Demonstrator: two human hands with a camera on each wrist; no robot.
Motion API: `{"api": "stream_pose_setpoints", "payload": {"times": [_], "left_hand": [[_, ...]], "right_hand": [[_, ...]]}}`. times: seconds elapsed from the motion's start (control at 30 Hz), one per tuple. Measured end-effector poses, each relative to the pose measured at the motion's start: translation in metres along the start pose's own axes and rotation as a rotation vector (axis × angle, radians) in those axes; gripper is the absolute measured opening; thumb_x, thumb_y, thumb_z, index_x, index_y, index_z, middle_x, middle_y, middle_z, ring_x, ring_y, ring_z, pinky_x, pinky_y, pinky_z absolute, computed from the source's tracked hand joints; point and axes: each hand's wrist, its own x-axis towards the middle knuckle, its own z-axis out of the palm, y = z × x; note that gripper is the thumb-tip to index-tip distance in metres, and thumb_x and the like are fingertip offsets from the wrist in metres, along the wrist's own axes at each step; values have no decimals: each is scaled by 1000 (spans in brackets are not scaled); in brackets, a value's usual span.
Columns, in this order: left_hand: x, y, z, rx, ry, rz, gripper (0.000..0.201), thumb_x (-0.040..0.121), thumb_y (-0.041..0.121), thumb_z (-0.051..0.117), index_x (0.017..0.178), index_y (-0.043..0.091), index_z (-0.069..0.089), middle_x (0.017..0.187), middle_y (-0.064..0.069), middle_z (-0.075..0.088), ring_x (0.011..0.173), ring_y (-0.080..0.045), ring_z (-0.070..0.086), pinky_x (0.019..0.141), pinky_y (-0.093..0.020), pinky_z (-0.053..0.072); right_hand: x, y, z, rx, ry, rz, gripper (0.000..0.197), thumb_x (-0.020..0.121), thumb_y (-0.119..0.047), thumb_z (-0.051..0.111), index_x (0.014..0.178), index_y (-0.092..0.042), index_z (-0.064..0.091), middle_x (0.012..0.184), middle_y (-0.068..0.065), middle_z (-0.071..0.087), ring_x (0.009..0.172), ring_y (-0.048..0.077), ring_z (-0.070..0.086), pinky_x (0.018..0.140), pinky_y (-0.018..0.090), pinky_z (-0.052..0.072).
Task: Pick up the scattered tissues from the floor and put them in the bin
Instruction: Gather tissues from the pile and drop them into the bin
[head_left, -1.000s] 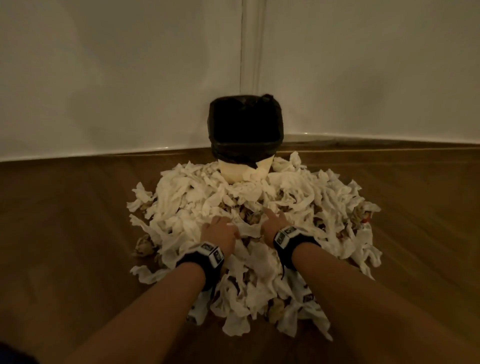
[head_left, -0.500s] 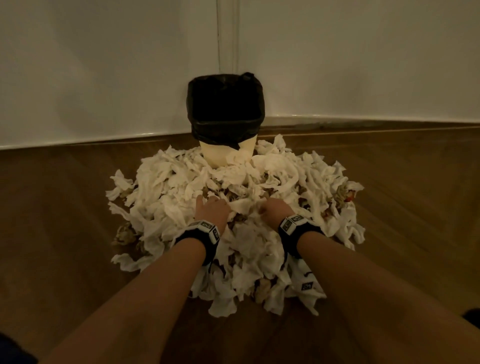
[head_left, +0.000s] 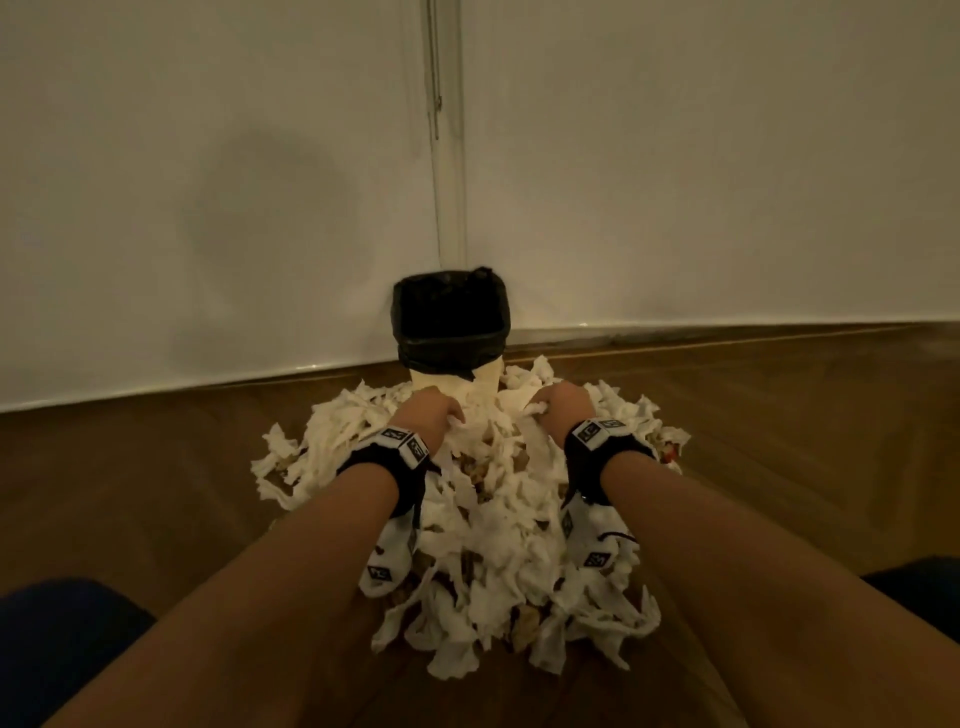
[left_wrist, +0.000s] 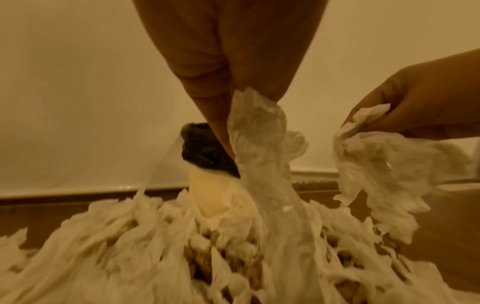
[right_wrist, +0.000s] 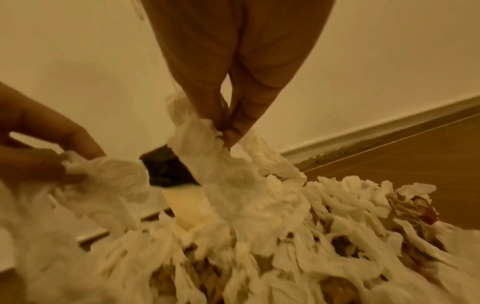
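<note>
A big heap of white tissues (head_left: 493, 530) lies on the wooden floor in front of a cream bin (head_left: 449, 332) lined with a black bag, standing in the room's corner. My left hand (head_left: 441, 413) pinches a tissue (left_wrist: 259, 131) pulled up from the heap's far side, just short of the bin (left_wrist: 207, 152). My right hand (head_left: 550, 405) pinches another tissue (right_wrist: 205, 148) beside it, with the bin (right_wrist: 171, 170) behind. Both hands hover above the heap, a little apart.
White walls meet behind the bin, with a skirting board (head_left: 727, 325) along the floor. Bare wooden floor (head_left: 130, 493) stretches on both sides of the heap. Brownish scraps (head_left: 670, 454) show among the tissues at the right edge.
Both hands moved forward from the heap's middle toward the bin and rose, each now pinching a tissue pulled up from the heap. The view tilted upward.
</note>
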Motion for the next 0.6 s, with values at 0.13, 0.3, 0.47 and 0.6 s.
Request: {"api": "stream_pose_setpoints", "payload": {"times": [0.13, 0.3, 0.47, 0.6], "left_hand": [[-18, 17, -51, -52, 105, -9, 34, 92, -1, 40, 113, 15, 63, 127, -11, 54, 115, -27, 52, 96, -32, 43], [-33, 35, -106, -59, 282, 59, 22, 86, 7, 59, 106, 14, 63, 120, -10, 50, 104, -28, 54, 88, -30, 44], [-38, 39, -123, -167, 439, 65, 22, 88, 1, 56, 107, 10, 64, 127, -13, 42, 109, -26, 51, 91, -23, 42], [-36, 42, -133, -326, 490, 38, 30, 90, 1, 46, 118, 6, 57, 131, -14, 38, 110, -28, 50, 93, -23, 41]], "right_hand": [[-15, -11, -42, 137, 131, 45, 26, 94, -13, 49, 110, -7, 69, 114, 14, 66, 109, 30, 60, 94, 34, 47], [-28, -26, -88, 458, 289, 40, 29, 89, 0, 43, 94, -11, 70, 105, 11, 66, 101, 30, 60, 79, 28, 45], [-29, -39, -110, 669, 376, 26, 44, 83, 13, 29, 72, -15, 62, 85, 3, 57, 78, 22, 52, 67, 19, 39], [-24, -49, -119, 750, 356, -5, 48, 82, 13, 32, 59, -21, 58, 68, -7, 54, 61, 7, 47, 51, 14, 39]]}}
